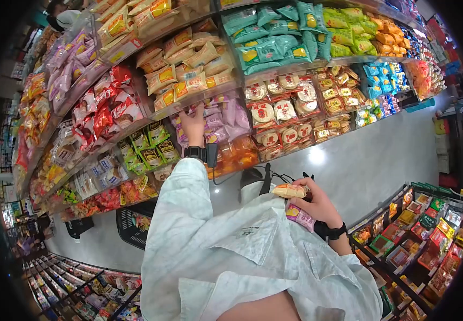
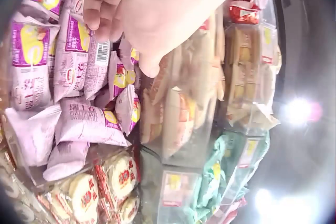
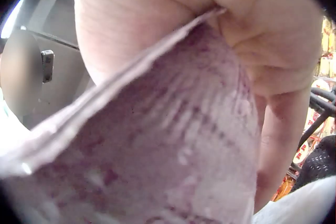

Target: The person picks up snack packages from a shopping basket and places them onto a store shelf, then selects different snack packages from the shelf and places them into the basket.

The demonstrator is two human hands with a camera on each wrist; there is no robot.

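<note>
My left hand (image 1: 193, 129) reaches into a shelf bin of purple snack packets (image 1: 236, 119). In the left wrist view its fingers (image 2: 104, 9) bend loosely above these packets, with the thumb spread apart and nothing visible in its grasp. At the front of my body, my right hand (image 1: 325, 206) holds two wrapped snacks: a cream and yellow packet (image 1: 289, 191) and, below it, a purple packet (image 1: 299, 215). The right wrist view is mostly filled by the wrapper's crimped purple end (image 3: 194, 124) against the palm; the fingertips there are largely hidden.
Cream-coloured packets (image 1: 188, 69) fill the bin above my left hand. Round white cakes in clear wrap (image 1: 285, 109) lie to its right, and green packets (image 1: 148, 147) to its lower left. A black basket (image 1: 132, 227) sits low behind my left sleeve. Another stocked shelf (image 1: 418, 235) stands at right.
</note>
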